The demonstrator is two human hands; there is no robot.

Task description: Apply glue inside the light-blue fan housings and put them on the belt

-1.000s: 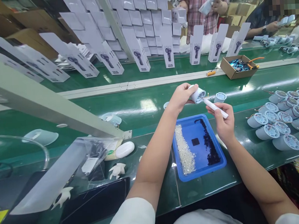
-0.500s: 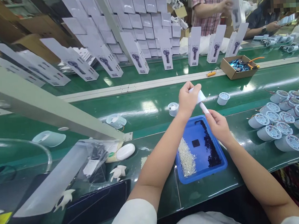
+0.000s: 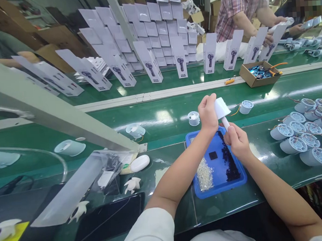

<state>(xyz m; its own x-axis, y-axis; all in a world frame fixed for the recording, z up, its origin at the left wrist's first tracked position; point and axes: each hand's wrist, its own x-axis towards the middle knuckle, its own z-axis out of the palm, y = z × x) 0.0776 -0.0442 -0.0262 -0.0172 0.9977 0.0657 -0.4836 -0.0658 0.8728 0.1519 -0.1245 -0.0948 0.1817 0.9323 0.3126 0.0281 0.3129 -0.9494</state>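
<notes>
My left hand [image 3: 208, 114] is closed round a white cylindrical fan housing [image 3: 221, 107], held tilted above the blue tray [image 3: 237, 183]. My right hand [image 3: 236, 141] grips a white pen-like tool [image 3: 226, 123] whose tip points up into the underside of the housing. The tray holds a heap of small clear pieces [image 3: 205, 174], a strip of small dark pieces [image 3: 229, 160] and a black square [image 3: 212, 155]. Both hands hover over the tray's far end.
Several more fan housings [image 3: 301, 137] lie at the right; single ones [image 3: 193, 118] sit on the green belt [image 3: 163, 113]. White product boxes [image 3: 180, 61] stand behind, with a cardboard box of parts [image 3: 259, 74]. Other people work across the line. A metal bracket [image 3: 54, 116] crosses left.
My left hand has turned the housing so its open end faces down. My right hand has brought the tool up under it. The camera view has shifted slightly.
</notes>
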